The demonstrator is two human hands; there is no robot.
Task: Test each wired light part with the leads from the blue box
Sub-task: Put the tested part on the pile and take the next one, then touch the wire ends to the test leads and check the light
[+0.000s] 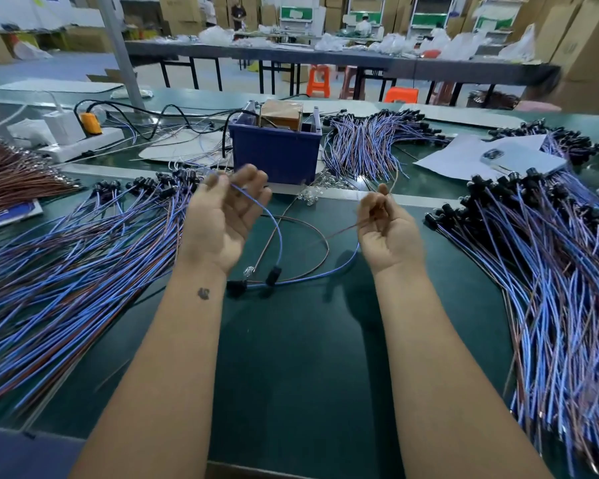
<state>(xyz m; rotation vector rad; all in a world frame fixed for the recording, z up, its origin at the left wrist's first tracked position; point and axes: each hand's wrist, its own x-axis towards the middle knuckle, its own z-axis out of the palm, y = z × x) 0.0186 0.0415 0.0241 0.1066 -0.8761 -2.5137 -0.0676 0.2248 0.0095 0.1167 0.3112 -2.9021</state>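
The blue box (pixel 275 155) stands at the middle back of the green table, with thin leads running out of it. My left hand (pixel 222 216), palm up in front of the box, pinches a blue wire (pixel 274 223) near its end. My right hand (pixel 386 223), also palm up, pinches a brown wire (pixel 320 236). Both wires hang in loops down to black light sockets (pixel 273 275) lying on the table between my forearms, next to a small clear bulb (pixel 249 271).
Large piles of blue and brown wired parts lie at the left (pixel 77 264), the right (pixel 550 271) and behind the box (pixel 370 143). A white power strip (pixel 80 141) with an orange plug sits at back left. Paper and a phone (pixel 523 160) lie at back right.
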